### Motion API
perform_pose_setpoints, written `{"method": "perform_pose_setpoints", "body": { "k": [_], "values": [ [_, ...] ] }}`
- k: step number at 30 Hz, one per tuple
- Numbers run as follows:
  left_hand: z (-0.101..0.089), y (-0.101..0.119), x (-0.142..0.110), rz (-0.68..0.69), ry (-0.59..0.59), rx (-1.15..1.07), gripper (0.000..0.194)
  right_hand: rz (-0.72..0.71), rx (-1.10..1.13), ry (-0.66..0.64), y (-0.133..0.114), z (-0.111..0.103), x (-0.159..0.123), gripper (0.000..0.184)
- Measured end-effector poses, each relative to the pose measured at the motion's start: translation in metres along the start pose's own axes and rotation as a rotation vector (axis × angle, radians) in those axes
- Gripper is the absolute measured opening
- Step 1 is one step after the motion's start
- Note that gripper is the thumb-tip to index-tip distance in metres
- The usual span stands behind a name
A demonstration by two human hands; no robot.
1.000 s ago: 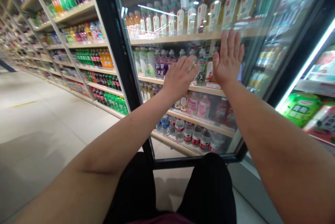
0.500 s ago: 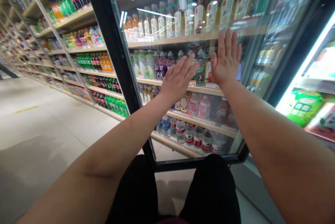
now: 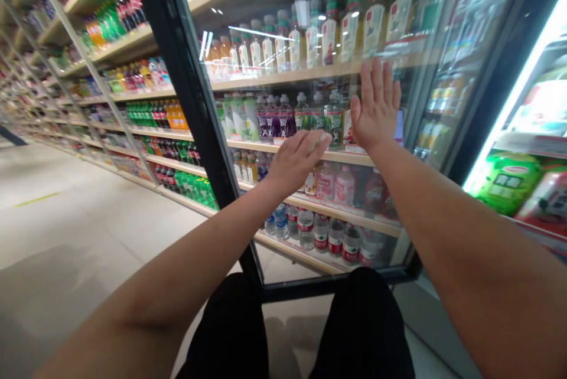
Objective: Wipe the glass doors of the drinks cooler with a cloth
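A glass door (image 3: 283,275) in a black frame stands swung out in front of me, and rows of bottled drinks show through its pane. My right hand (image 3: 375,108) is up against the glass, palm forward and fingers spread, with nothing in it. Lower and to the left, my left hand (image 3: 297,157) is at the pane with its fingers stretched out, also holding nothing. Whether the left palm touches the glass I cannot tell. Behind the pane, purple-labelled bottles (image 3: 280,119) stand on the middle shelf and water bottles (image 3: 305,228) on the bottom one.
Long shelves of soft drinks (image 3: 177,113) run away to the left beside a pale tiled floor (image 3: 97,225). At the right, a lit cooler holds a green package (image 3: 507,181). My knees, in black trousers (image 3: 363,320), are just below the door's bottom edge.
My left hand has slid down the pane, and its fingers now point more to the right. My right hand stays raised against the glass. The view has shifted slightly.
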State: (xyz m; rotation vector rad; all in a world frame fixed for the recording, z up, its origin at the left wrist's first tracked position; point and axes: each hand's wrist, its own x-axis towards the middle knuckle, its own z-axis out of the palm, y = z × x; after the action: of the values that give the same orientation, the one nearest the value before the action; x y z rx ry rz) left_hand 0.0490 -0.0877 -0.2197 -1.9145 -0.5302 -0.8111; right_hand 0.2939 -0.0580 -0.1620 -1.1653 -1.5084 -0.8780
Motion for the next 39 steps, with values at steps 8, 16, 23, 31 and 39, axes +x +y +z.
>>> {"method": "perform_pose_setpoints", "body": {
  "k": [8,16,23,31,39],
  "values": [
    [-0.006,-0.014,0.002,-0.159,0.044,0.006,0.055,0.006,0.059,0.007,0.001,-0.001,-0.001,0.065],
    [-0.009,-0.011,-0.013,0.064,-0.095,-0.015,0.061,-0.011,-0.012,0.0,0.0,-0.003,-0.001,0.066],
    [-0.011,-0.016,-0.012,-0.133,0.053,0.047,0.057,0.027,0.05,-0.022,-0.003,-0.005,-0.001,0.064],
    [-0.015,-0.027,-0.018,-0.009,-0.009,0.041,0.061,0.044,-0.084,-0.063,-0.009,-0.012,-0.002,0.066],
    [-0.015,-0.018,-0.03,0.105,-0.064,0.008,0.068,0.036,-0.044,-0.027,-0.007,-0.01,-0.003,0.065]
  ]
}}
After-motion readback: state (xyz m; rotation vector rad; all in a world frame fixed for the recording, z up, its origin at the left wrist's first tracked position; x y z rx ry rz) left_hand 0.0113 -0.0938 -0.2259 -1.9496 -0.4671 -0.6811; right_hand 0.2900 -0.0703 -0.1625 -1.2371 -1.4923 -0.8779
